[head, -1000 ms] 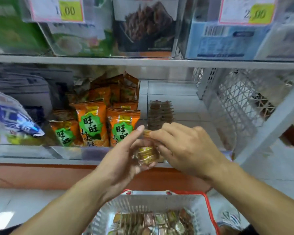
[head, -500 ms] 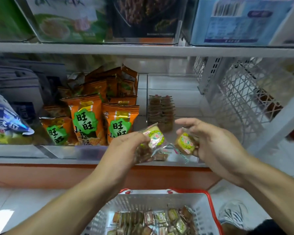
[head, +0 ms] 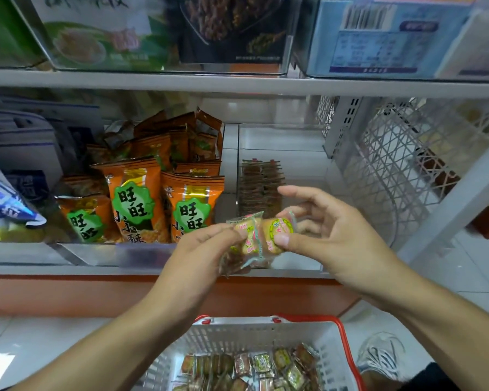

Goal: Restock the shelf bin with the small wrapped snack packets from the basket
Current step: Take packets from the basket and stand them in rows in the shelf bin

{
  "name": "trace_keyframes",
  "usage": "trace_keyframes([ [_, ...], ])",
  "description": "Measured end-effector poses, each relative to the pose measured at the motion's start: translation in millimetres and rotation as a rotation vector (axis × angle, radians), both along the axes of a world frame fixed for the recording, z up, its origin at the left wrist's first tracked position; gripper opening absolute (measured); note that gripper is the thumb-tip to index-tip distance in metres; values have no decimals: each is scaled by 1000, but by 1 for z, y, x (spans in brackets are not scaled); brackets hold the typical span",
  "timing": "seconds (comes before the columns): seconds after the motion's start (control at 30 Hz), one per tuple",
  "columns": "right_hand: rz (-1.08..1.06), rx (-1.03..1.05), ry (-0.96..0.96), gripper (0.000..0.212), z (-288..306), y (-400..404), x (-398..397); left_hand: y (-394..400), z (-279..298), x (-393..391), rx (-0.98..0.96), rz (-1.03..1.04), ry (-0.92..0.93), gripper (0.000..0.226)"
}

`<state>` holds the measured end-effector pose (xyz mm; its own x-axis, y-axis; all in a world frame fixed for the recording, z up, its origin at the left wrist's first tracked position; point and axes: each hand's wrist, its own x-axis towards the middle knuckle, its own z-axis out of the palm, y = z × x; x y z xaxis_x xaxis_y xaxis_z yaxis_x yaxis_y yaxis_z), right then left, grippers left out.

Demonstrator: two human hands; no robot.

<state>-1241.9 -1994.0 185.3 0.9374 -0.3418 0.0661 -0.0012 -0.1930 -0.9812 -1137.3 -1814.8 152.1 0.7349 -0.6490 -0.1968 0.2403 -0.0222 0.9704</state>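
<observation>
My left hand (head: 206, 252) grips a small bunch of clear-wrapped snack packets (head: 247, 241) in front of the shelf edge. My right hand (head: 328, 235) pinches one round yellow-green packet (head: 277, 232) between thumb and fingers, held against that bunch. Behind the hands stands the clear shelf bin (head: 280, 142), with a row of brown wrapped packets (head: 261, 187) stacked upright at its left side. Below, a white basket with a red rim (head: 266, 334) holds several more small packets (head: 254, 368).
Orange snack bags (head: 136, 198) fill the bin to the left. A white lattice shelf end panel (head: 407, 170) stands to the right. The upper shelf (head: 237, 83) carries clear bins of boxed goods. A shoe (head: 381, 354) is on the tiled floor beside the basket.
My hands came apart half a second ago, each with packets, and have now come back together. The right hand's packet is now pressed against the left hand's bunch. The camera tilted downward.
</observation>
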Motion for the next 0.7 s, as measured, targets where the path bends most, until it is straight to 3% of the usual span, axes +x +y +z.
trace_keyframes([
  [0.07,-10,-242,57,41,0,1,0,1,-1,1,13,-20,-23,26],
  [0.1,-7,-267,75,32,0,1,0,0,-1,1,10,-17,-32,24],
  [0.13,-17,-217,75,28,-1,2,0,1,-1,1,2,-6,-35,25],
  [0.27,-119,358,87,37,-1,4,5,0,-1,-1,6,6,-96,39],
  [0.3,-103,397,127,38,-1,6,6,0,-2,-2,9,3,-133,39],
  [0.4,-32,248,242,29,-3,13,6,-1,0,-4,14,15,-208,37],
  [0.5,58,171,224,20,-2,18,6,-2,1,-3,-4,43,-272,31],
  [0.63,138,251,219,21,2,8,11,0,1,-1,4,92,-294,37],
  [0.7,116,332,203,38,6,-4,17,2,2,0,31,130,-280,29],
])
